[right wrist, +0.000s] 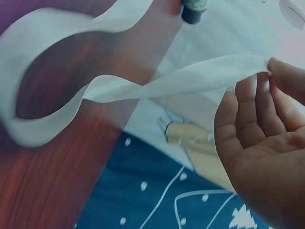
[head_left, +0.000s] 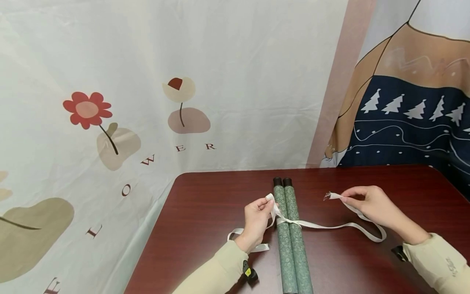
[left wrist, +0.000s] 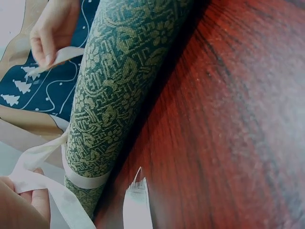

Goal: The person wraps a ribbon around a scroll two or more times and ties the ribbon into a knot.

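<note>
White ribbon (right wrist: 114, 89) around green rolls (head_left: 297, 245)

I had the left arm (head_left: 214, 271) slanting from the near edge toward the far right, its wrist (head_left: 244, 243) bare past the cuff. My left hand (head_left: 256, 218) was raised, knuckles bent, thumb and fingers pinched together. The right arm (head_left: 438, 257) lay angled from the near right toward the far left, and my right hand (head_left: 372, 204) pointed left, thumb and index finger pinched at the tips. I had the two hands well apart.
</note>
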Demonstrator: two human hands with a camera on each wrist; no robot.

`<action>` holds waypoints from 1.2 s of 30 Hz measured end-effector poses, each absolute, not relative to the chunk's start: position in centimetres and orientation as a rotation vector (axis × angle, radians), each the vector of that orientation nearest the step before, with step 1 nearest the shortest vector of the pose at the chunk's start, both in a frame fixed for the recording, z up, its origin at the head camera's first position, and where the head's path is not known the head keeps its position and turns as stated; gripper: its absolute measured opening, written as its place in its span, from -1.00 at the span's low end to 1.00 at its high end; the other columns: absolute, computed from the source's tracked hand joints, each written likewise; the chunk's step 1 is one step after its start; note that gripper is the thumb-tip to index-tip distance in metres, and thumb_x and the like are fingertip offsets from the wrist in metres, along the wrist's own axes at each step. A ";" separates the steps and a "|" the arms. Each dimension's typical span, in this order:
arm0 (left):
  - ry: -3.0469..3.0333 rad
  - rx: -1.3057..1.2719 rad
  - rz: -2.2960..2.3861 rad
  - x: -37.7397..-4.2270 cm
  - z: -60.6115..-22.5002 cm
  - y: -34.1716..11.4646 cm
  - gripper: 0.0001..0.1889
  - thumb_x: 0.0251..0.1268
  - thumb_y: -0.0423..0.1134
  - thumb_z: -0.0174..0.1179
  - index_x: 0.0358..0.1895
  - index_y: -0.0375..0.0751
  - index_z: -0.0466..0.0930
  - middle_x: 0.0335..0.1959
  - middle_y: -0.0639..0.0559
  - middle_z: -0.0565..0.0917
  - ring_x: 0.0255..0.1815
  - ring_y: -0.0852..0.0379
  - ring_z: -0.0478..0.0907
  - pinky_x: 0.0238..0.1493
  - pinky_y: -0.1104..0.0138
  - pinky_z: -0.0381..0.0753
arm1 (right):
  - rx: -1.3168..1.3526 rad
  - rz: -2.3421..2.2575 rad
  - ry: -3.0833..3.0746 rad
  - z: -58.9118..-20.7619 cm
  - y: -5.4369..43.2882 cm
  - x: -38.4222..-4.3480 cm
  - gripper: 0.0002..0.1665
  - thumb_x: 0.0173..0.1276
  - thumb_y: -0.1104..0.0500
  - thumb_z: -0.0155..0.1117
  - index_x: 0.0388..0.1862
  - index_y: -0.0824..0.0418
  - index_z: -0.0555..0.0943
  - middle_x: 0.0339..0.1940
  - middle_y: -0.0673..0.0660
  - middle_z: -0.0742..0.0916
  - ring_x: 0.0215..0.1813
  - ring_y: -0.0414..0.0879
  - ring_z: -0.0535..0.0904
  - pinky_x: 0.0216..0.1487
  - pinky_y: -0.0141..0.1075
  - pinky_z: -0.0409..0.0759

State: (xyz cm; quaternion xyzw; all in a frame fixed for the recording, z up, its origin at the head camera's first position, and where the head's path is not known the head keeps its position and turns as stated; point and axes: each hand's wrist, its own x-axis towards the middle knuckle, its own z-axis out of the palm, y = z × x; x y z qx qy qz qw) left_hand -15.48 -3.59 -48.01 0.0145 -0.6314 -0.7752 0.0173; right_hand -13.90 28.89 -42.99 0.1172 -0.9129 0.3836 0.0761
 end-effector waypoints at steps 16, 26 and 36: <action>-1.992 0.080 -2.259 -15.4 -47.7 -3.3 -0.82 0.37 -0.50 0.32 -0.05 -0.56 0.75 -0.22 -0.19 0.78 -0.29 0.26 0.61 -0.24 0.43 0.61 | 0.395 1.276 -2.636 -44.0 22.5 -17.8 -0.94 0.34 0.25 0.53 -0.25 0.22 0.82 -0.35 0.02 0.80 -0.38 -0.17 0.51 -0.40 -0.32 0.48; -1.965 0.101 -2.257 -15.3 -47.7 -3.3 -0.83 0.36 -0.50 0.33 -0.07 -0.54 0.76 -0.24 -0.18 0.78 -0.30 0.26 0.60 -0.24 0.47 0.59 | 0.465 1.301 -2.589 -44.6 18.1 -18.7 -0.93 0.34 0.23 0.53 -0.30 0.23 0.82 -0.36 0.04 0.80 -0.45 -0.17 0.47 -0.44 -0.33 0.46; -1.977 0.027 -2.251 -15.2 -47.7 -3.4 -0.84 0.40 -0.47 0.30 -0.08 -0.55 0.76 -0.29 -0.18 0.77 -0.33 0.28 0.59 -0.28 0.46 0.56 | 0.523 1.257 -2.656 -46.2 14.7 -18.9 -0.92 0.39 0.25 0.48 -0.28 0.26 0.81 -0.34 0.03 0.81 -0.48 -0.20 0.45 -0.39 -0.31 0.45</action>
